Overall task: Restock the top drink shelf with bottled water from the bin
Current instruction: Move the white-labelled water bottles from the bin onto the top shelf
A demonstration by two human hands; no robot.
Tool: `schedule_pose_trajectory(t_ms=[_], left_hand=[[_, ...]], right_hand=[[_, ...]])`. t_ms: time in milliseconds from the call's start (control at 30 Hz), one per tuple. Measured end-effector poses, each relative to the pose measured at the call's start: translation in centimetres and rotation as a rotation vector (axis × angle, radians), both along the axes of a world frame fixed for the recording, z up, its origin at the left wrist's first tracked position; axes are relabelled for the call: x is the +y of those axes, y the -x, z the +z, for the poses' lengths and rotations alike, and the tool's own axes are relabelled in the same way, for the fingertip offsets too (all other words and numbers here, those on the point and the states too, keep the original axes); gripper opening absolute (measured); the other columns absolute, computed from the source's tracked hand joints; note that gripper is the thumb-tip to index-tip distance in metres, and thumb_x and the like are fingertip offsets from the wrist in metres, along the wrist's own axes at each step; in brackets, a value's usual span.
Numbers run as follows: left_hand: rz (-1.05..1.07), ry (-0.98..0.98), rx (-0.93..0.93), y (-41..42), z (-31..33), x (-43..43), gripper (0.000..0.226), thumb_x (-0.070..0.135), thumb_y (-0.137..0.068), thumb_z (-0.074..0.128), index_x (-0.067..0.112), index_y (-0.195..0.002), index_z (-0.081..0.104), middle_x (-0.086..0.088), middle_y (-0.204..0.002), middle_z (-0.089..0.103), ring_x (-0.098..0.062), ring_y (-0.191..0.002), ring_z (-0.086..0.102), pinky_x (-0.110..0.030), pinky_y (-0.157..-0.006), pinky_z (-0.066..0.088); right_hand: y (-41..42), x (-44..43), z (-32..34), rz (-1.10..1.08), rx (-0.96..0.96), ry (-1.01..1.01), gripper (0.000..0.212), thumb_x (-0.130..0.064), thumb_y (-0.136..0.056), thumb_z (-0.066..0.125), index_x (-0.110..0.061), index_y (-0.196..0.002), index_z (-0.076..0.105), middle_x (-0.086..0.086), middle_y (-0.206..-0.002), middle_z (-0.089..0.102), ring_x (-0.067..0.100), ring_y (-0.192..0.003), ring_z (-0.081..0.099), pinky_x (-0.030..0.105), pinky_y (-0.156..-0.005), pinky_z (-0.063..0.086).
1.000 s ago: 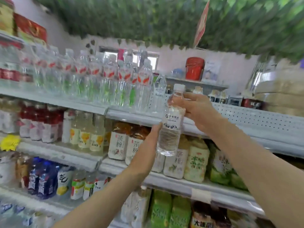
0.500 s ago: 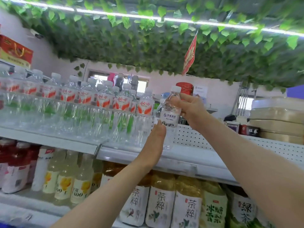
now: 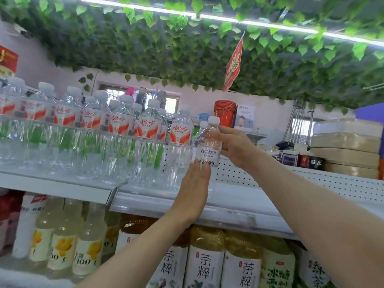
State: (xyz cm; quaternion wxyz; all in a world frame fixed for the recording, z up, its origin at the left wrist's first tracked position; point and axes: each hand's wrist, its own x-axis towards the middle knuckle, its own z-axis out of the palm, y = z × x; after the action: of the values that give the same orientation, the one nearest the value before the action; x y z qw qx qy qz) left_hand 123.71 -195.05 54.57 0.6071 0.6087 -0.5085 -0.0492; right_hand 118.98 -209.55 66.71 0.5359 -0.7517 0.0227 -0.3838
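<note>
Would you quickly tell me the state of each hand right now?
Left hand: open, straight fingers touching the water bottle low down.
Right hand: grips the water bottle's upper part.

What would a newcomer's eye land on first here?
The small water bottle at centre, gripped near its shoulder by the right hand with the left hand against its lower half, at the top shelf. Left of it stands a dense row of red-labelled water bottles, under a ceiling of green leaves.

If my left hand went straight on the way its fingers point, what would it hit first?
The bottle your right hand holds: your left hand points up at its lower part, fingertips apparently on it, though depth is unclear.
</note>
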Motion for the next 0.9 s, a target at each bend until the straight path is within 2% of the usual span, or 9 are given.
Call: schedule_pose_trajectory(t_ms=[133, 300, 400, 533, 900], left_hand=[[0.01, -0.001, -0.008, -0.1, -0.2, -0.1, 0.091, 0.077, -0.081, 0.009, 0.031, -0.159, 0.001, 0.014, -0.166, -0.005, -0.002, -0.151, -0.005, -0.039, -0.126, 0.0], [0.043, 0.005, -0.015, 0.2, -0.3, -0.3, 0.09, 0.075, -0.083, 0.01, 0.029, -0.159, 0.003, 0.013, -0.166, -0.003, -0.003, -0.151, -0.003, -0.038, -0.125, 0.0], [0.068, 0.005, -0.03, 0.5, -0.3, -0.3, 0.088, 0.074, -0.083, 0.01, 0.029, -0.159, 0.002, 0.012, -0.166, -0.003, -0.003, -0.151, -0.004, -0.037, -0.125, -0.001], [0.101, -0.007, -0.05, 1.0, -0.4, 0.0, 0.084, 0.071, -0.087, 0.01, 0.029, -0.159, 0.002, 0.01, -0.166, -0.005, -0.005, -0.151, -0.006, -0.038, -0.125, -0.002], [0.096, -0.017, -0.039, 1.0, 0.0, 0.4, 0.075, 0.066, -0.094, 0.012, 0.028, -0.159, 0.007, 0.011, -0.166, 0.0, -0.005, -0.152, -0.002, -0.041, -0.125, 0.002]], right_hand=[[-0.4, 0.1, 0.1, -0.011, 0.03, -0.003, 0.03, -0.017, -0.095, 0.069, -0.009, -0.124, 0.07, 0.01, -0.115, 0.076, 0.029, -0.111, 0.071, 0.043, -0.098, 0.054], [-0.4, 0.5, 0.0, -0.013, 0.038, 0.0, 0.035, -0.015, -0.098, 0.067, 0.001, -0.129, 0.063, 0.018, -0.125, 0.07, 0.034, -0.116, 0.067, 0.035, -0.084, 0.06], [-0.2, 0.7, 0.1, -0.023, 0.034, -0.013, 0.037, -0.014, -0.1, 0.064, 0.002, -0.132, 0.058, 0.023, -0.132, 0.065, 0.037, -0.119, 0.065, 0.044, -0.097, 0.056], [0.0, 1.2, 0.2, -0.073, 0.102, 0.004, 0.033, -0.018, -0.102, 0.061, -0.006, -0.132, 0.06, 0.014, -0.128, 0.068, 0.032, -0.119, 0.065, 0.048, -0.104, 0.05], [0.5, 2.1, 0.1, -0.153, 0.133, 0.022, 0.034, -0.023, -0.104, 0.058, -0.009, -0.136, 0.061, 0.009, -0.127, 0.069, 0.028, -0.119, 0.065, 0.044, -0.103, 0.051]])
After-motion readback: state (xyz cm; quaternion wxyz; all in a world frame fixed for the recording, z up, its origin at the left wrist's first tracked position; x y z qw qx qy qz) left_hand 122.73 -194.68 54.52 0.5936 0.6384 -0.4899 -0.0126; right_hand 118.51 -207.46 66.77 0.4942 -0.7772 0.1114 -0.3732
